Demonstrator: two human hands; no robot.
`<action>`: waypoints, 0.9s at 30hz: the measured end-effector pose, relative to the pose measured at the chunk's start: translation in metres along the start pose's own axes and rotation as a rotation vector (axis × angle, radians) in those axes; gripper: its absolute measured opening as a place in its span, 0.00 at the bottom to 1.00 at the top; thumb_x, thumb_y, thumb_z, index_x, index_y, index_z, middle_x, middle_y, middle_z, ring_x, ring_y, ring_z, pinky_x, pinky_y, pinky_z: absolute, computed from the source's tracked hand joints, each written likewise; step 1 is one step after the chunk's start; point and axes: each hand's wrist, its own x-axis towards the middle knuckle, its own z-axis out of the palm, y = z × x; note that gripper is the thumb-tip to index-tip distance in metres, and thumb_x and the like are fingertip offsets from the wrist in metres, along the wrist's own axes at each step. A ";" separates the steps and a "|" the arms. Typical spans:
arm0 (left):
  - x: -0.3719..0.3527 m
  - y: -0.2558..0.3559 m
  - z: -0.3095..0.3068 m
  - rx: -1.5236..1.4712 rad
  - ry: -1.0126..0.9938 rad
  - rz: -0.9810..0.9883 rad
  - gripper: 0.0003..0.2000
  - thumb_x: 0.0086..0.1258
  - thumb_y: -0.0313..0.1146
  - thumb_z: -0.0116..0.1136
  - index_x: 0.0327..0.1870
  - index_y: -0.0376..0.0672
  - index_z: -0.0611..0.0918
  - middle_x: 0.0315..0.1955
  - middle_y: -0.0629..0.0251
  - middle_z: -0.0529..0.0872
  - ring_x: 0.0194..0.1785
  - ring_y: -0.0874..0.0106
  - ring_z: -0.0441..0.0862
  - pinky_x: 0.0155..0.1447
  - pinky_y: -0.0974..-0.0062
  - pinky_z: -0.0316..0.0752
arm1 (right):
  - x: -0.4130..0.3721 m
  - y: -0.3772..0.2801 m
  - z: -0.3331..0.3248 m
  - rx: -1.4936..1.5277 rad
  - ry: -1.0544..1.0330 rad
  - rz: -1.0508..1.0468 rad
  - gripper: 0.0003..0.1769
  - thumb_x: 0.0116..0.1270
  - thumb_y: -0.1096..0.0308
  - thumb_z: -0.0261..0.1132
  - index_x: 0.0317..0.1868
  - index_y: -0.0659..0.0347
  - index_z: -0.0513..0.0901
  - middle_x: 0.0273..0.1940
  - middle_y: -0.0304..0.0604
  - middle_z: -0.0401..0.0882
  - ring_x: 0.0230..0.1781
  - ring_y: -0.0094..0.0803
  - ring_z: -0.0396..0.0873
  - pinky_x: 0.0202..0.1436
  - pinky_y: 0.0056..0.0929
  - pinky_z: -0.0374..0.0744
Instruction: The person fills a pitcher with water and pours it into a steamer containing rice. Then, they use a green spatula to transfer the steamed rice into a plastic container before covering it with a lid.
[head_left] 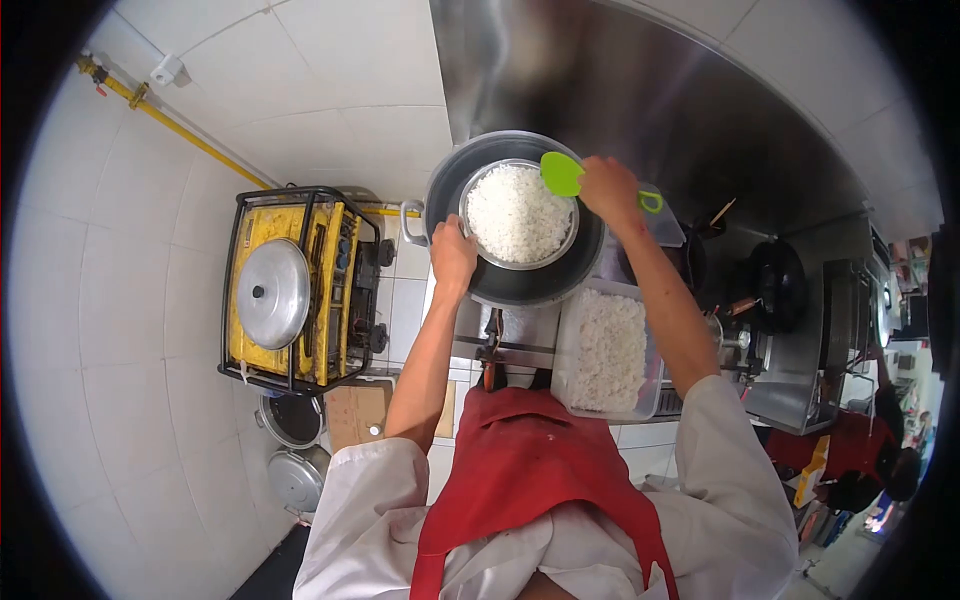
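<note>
A round metal bowl heaped with white rice (518, 215) sits inside a large dark-walled pot (515, 288). At the left rim of the bowl, my left hand (453, 254) has its fingers closed on the edge. My right hand (608, 190) grips a green rice paddle (562, 174), whose flat blade points left over the bowl's right rim. The end of its green handle sticks out to the right of the hand. Close in front of the pot, a clear plastic container (565, 365) holds more white rice.
To the left, a yellow generator (262, 345) in a black frame carries a metal lid (273, 293). Below it are metal pots (297, 480) and a cardboard box (357, 413). A black wok (777, 285) stands on the right, with a steel panel (640, 80) behind.
</note>
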 end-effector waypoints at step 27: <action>-0.222 0.050 0.060 -0.107 -0.375 0.031 0.07 0.61 0.28 0.64 0.29 0.36 0.78 0.21 0.60 0.81 0.25 0.73 0.78 0.31 0.73 0.73 | -0.240 0.184 0.107 0.637 0.154 0.280 0.16 0.63 0.64 0.64 0.48 0.65 0.79 0.43 0.56 0.81 0.48 0.53 0.79 0.52 0.46 0.75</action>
